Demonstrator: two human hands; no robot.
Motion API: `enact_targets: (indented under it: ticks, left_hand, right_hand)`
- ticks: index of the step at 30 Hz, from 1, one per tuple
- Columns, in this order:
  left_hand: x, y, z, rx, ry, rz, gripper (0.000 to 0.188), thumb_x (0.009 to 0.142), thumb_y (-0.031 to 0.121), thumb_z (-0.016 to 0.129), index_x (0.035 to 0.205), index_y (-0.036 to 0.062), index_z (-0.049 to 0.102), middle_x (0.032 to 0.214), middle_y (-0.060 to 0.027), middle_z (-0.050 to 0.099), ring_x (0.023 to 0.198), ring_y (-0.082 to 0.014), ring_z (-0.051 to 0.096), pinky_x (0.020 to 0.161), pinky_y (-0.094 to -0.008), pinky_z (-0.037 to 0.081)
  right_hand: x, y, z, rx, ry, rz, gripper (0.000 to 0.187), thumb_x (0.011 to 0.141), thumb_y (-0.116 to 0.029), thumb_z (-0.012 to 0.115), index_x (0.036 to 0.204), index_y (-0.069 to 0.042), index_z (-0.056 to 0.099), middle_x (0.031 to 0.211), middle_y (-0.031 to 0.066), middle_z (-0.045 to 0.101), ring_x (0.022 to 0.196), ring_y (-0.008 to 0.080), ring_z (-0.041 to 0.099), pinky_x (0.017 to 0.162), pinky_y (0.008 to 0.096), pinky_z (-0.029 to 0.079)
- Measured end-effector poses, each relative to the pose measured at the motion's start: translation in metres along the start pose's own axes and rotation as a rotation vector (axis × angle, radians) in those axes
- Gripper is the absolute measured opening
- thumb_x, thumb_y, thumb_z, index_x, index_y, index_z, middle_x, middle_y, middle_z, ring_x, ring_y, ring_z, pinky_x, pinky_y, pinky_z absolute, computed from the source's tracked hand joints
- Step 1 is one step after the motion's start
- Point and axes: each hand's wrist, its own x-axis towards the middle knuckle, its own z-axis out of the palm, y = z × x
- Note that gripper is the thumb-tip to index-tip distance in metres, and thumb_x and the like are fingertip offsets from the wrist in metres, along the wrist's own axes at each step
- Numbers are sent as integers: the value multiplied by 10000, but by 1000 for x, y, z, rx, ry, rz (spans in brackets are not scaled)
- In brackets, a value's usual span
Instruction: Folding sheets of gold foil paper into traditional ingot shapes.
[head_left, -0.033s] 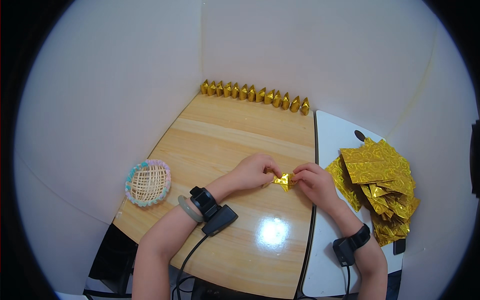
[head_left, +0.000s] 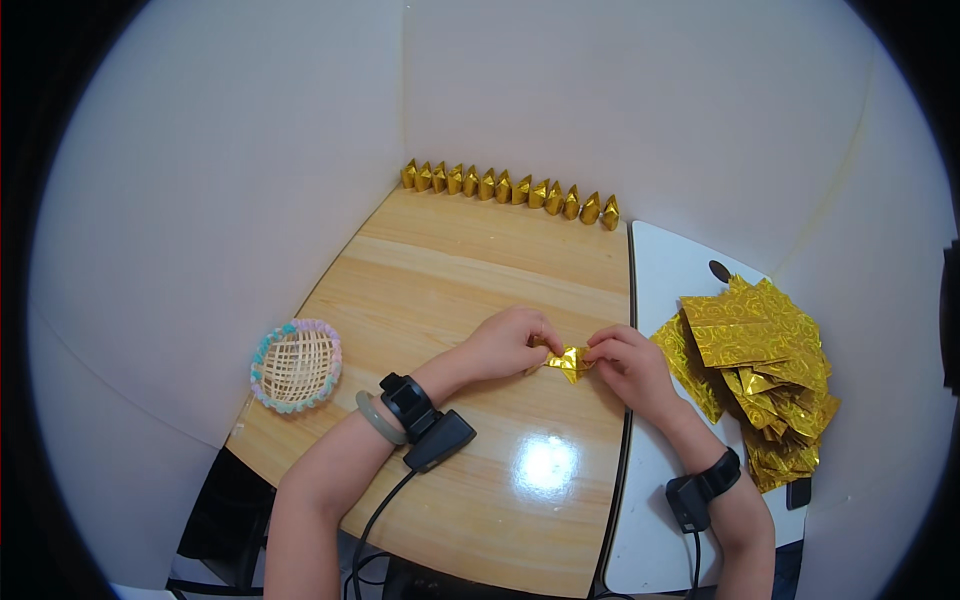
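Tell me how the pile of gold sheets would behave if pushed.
The gold pile would probably slide apart, since its sheets overlap unevenly at odd angles. The sheets look thin, so they are likely light and easily bent.

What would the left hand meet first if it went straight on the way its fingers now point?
Beyond the folded gold foil paper it pinches, the left hand would likely meet the right hand first, which holds the paper's other end; one view leaves depth unclear.
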Motion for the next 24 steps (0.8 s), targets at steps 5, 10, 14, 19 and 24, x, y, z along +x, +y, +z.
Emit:
enact_targets:
  ticks: [5,10,14,19,24]
  left_hand:
    - [-2,-2,1,152,40,132,122,734,71,625,828,105,695,894,-39,563,868,-178,527,689,-277,455]
    - [-3,-5,1,216,58,173,109,728,123,668,833,117,696,887,-26,567,910,-212,512,785,-313,428]
    - [-2,-5,0,219,41,181,123,724,155,679,842,122,691,895,-22,574,920,-219,507,813,-323,416]
    - [-2,-3,-1,218,43,96,155,697,194,694,834,121,685,915,-15,583,935,-224,505,827,-327,409]
    - [-4,9,-1,366,71,122,243,638,261,723,829,118,676,914,-20,588,934,-228,509,821,-339,408]
  right_hand:
    - [0,1,0,164,-55,180,113,729,28,591,802,-53,623,918,72,581,762,208,602,666,273,504]
    - [3,-3,2,319,-13,250,168,755,18,599,916,-31,596,932,91,576,787,194,602,692,261,509]
    - [4,-13,8,544,32,354,330,758,-48,660,1063,-36,533,937,97,575,831,195,605,734,275,510]
    - [6,-13,7,130,-171,186,390,741,-119,688,1083,-60,511,929,98,576,834,209,606,723,299,499]
    - [10,-22,9,33,-152,232,313,749,-96,637,1037,-66,520,897,88,581,799,218,606,674,323,491]
